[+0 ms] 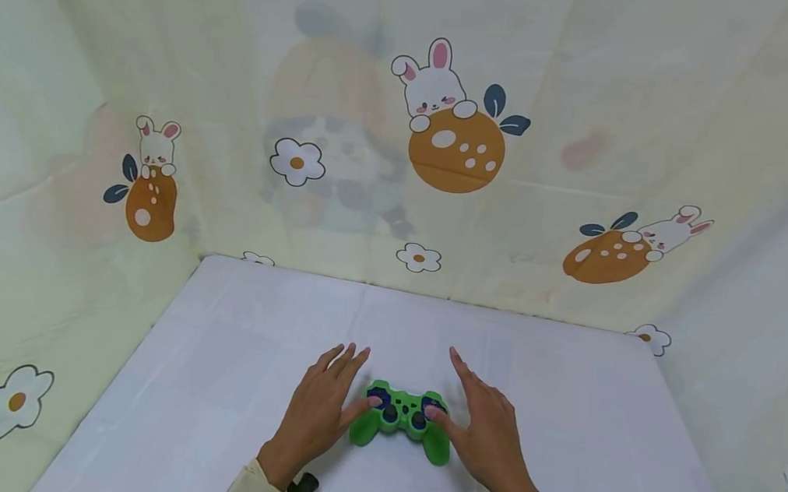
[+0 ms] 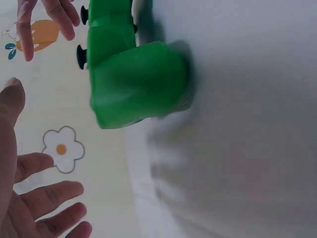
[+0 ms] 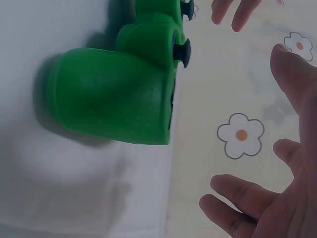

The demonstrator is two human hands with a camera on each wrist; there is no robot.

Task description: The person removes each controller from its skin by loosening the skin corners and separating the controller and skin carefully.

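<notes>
A green game controller (image 1: pixel 404 411) with dark blue button areas and two black thumbsticks lies on the white table between both hands. On its left side is my left hand (image 1: pixel 316 407), fingers spread, its thumb over the left buttons in the head view. My right hand (image 1: pixel 487 435) mirrors it on the other side, thumb over the right buttons. Both wrist views show a gap between the thumbs and the controller, its green grip (image 2: pixel 138 84) on the left and the other grip (image 3: pixel 109 96) on the right. Neither hand holds anything.
The white tabletop (image 1: pixel 231 341) extends around the hands. Behind it and at both sides hangs a cream cloth (image 1: pixel 338 77) printed with rabbits, oranges and flowers. A black wrist device (image 1: pixel 302 491) sits at each wrist.
</notes>
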